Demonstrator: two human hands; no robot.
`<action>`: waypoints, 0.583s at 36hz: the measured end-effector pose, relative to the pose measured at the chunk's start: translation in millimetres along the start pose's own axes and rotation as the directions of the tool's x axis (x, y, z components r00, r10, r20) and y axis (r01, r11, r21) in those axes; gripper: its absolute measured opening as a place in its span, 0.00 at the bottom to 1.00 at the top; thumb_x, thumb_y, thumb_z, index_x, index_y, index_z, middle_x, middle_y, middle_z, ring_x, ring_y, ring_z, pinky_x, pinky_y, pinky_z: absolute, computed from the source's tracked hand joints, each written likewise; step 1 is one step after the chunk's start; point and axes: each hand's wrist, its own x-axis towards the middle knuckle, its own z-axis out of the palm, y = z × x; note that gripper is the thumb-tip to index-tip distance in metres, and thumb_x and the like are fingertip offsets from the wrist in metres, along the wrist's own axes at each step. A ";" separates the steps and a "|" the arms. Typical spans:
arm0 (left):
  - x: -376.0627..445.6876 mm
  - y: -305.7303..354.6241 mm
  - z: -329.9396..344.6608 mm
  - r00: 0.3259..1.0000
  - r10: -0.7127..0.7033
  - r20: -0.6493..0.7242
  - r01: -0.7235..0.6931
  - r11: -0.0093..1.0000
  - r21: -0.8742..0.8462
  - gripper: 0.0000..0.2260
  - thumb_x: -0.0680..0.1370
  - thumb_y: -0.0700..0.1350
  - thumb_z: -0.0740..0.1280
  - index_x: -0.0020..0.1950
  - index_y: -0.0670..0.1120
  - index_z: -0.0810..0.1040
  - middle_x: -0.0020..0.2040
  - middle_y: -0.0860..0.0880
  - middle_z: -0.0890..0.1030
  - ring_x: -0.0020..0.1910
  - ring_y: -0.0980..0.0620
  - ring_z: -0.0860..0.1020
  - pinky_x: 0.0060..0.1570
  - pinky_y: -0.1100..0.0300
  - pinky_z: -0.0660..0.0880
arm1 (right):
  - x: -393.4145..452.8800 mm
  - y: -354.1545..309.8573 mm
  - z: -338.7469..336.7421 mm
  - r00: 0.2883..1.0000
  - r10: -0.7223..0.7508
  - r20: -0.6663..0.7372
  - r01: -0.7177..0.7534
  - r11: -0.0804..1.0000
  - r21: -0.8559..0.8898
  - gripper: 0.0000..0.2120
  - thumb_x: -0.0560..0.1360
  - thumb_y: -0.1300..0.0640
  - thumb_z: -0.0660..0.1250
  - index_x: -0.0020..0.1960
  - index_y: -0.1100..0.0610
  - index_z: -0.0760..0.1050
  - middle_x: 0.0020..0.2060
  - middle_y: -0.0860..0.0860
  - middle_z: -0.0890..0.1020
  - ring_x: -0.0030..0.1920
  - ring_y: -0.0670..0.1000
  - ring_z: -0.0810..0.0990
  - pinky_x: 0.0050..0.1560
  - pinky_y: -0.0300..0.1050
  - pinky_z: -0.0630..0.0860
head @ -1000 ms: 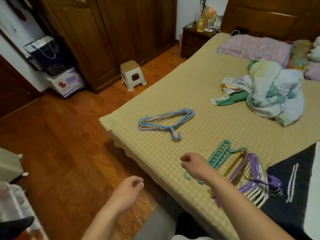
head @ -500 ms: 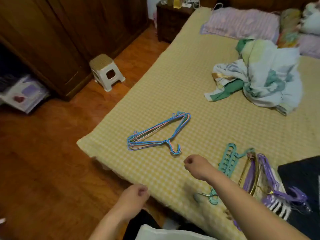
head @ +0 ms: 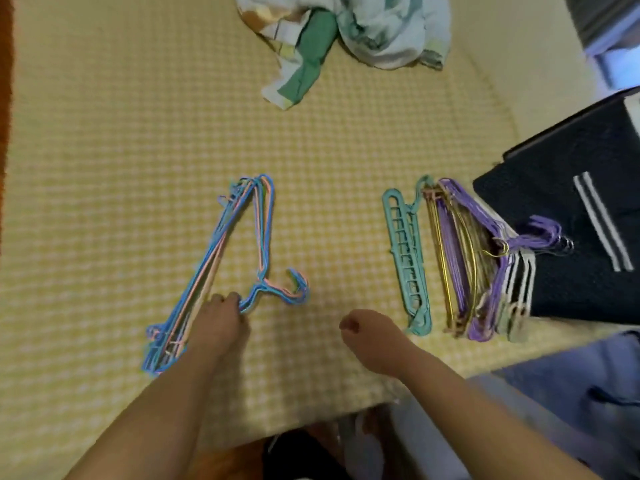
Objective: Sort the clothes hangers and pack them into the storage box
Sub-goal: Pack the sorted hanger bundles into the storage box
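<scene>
A second ago both hands hung curled in the air short of the bed; now the left hand (head: 221, 318) has come down onto the bundle of thin blue and pink wire hangers (head: 239, 251), and the view has swung from the room to straight down over the yellow checked bedspread (head: 104, 133). The left grip rests at the bundle's near shoulder bend, fingertips (head: 228, 298) touching the wires just left of the hook; whether they actually close round the wires cannot be told from this angle. The bundle's long bar runs down past the wrist on its left. To the right of that, the right hand (head: 367, 332) hovers in a loose fist, holding nothing, apart from everything. Just right of it lies the teal slotted multi-hanger (head: 407, 258), and beyond that, touching it, the stack of purple, gold and white hangers (head: 481, 268), whose hooks overlap a dark striped garment (head: 588, 216). Far ahead sits a crumpled blanket (head: 346, 32). No storage box is clearly identifiable. The touch suggests the wire bundle is next to be gathered.
</scene>
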 end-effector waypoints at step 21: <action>-107.7 67.1 -139.2 0.869 0.311 0.384 0.194 0.500 -0.844 0.06 0.78 0.32 0.70 0.54 0.36 0.78 0.41 0.39 0.85 0.35 0.44 0.84 0.36 0.54 0.82 | -79.8 58.4 -21.0 0.983 0.103 -0.151 -0.020 0.881 0.473 0.06 0.79 0.57 0.65 0.50 0.49 0.80 0.44 0.50 0.84 0.44 0.49 0.84 0.46 0.45 0.81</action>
